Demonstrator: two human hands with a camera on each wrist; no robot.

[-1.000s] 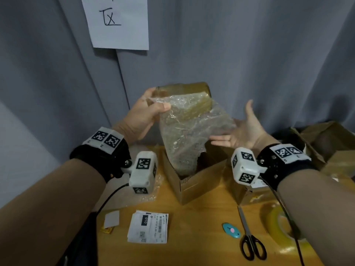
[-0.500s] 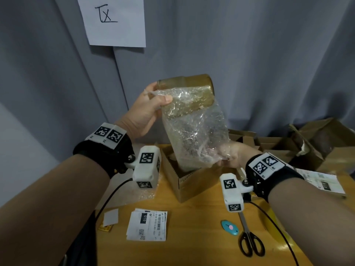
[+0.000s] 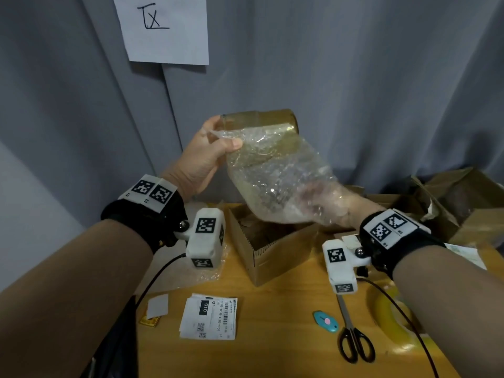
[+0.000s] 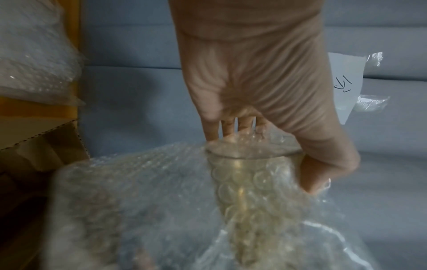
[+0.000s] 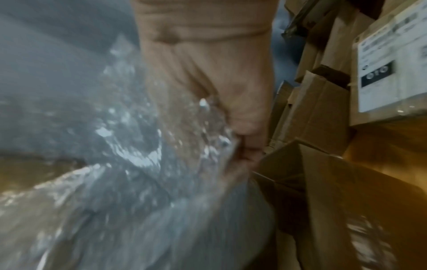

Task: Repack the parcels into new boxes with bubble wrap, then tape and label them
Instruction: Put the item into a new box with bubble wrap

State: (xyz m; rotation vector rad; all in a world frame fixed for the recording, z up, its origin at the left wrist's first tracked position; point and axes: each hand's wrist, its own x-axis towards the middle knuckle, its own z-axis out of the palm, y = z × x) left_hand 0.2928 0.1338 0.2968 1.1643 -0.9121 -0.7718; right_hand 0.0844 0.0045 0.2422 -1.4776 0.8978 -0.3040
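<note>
Right hand (image 3: 327, 205) veiled behind bubble wrap (image 3: 275, 181); right wrist view blurred.

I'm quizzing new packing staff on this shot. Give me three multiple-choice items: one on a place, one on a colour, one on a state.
1. Where are the scissors?
A. in the open box
B. on the table, by the blue cutter
C. in a hand

2. What colour are the scissor handles?
A. black
B. red
C. white

3. What state is the cardboard box under the bubble wrap in?
A. taped
B. flattened
C. open

Answers: 1 B, they lie on the wood beside the cutter. 2 A, both loops are black. 3 C, its inside shows.
</note>
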